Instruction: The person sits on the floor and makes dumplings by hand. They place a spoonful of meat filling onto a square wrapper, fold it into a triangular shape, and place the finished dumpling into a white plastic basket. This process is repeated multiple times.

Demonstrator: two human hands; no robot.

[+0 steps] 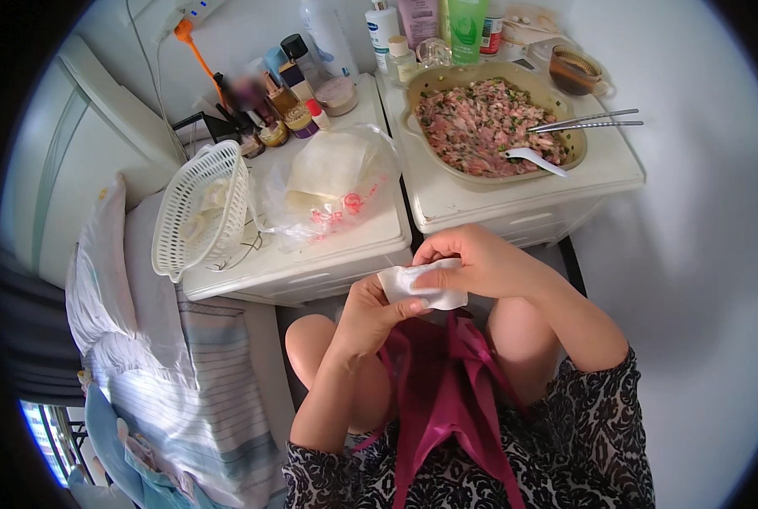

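A pale, thin dough wrapper (449, 299) is between my two hands, above my lap. My left hand (369, 316) grips its left end with the thumb along the lower edge. My right hand (474, 261) is closed on its upper right side, thumb laid across the top. Whether anything lies inside the wrapper I cannot tell. Beyond my hands, a beige basin (413, 127) holds minced meat (472, 119) mixed with chopped greens. A white spoon (536, 159) and metal chopsticks (595, 123) rest in it. To the left, a clear plastic bag (366, 199) contains stacked wrappers (332, 165).
A white slatted basket (168, 246) with a few pale dough pieces stands at the left cabinet's edge. Bottles and jars (298, 119) crowd the back. A brown glass cup (574, 72) is behind the basin. A maroon apron (447, 382) covers my lap; a bed (201, 399) lies left.
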